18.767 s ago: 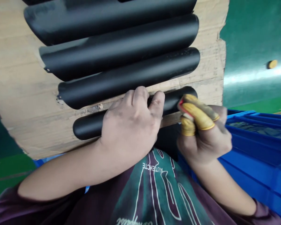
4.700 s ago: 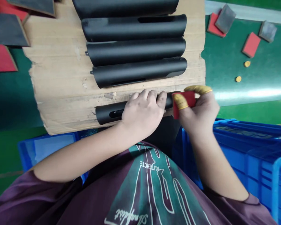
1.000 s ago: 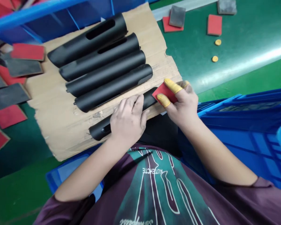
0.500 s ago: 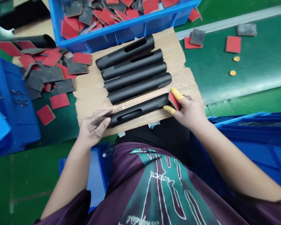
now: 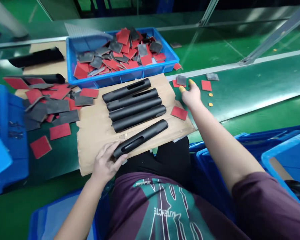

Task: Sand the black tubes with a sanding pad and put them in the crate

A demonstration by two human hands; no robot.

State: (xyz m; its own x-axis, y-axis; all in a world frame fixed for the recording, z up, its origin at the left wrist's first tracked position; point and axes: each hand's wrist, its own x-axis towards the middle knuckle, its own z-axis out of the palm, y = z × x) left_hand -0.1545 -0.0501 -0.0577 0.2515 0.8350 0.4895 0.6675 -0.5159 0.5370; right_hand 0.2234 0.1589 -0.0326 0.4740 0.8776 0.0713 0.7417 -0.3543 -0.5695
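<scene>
My left hand (image 5: 107, 161) is closed round the near-left end of a black slotted tube (image 5: 146, 135), which lies slanted on the cardboard sheet (image 5: 95, 146). Above it, several similar black tubes (image 5: 137, 118) lie side by side. My right hand (image 5: 192, 96) reaches out over the green bench, its yellow-covered thumb and fingertip apart with nothing seen between them. Close to those tips, a dark grey pad (image 5: 181, 79) rests on a red one. A red pad (image 5: 179, 113) sits at the cardboard's right edge, below my right hand.
A blue bin (image 5: 122, 78) of red and grey pads stands behind the cardboard. Loose pads (image 5: 57, 106) are heaped on the left, beside a blue crate (image 5: 7, 140). Two yellow rings (image 5: 210, 99) and another red pad (image 5: 206, 85) lie at right. Blue crates (image 5: 215, 160) stand by my right side.
My right hand has left the tube's right end and moved away to the upper right. The red pad it held now lies at the cardboard's edge. The tube slants more; the view has tilted up.
</scene>
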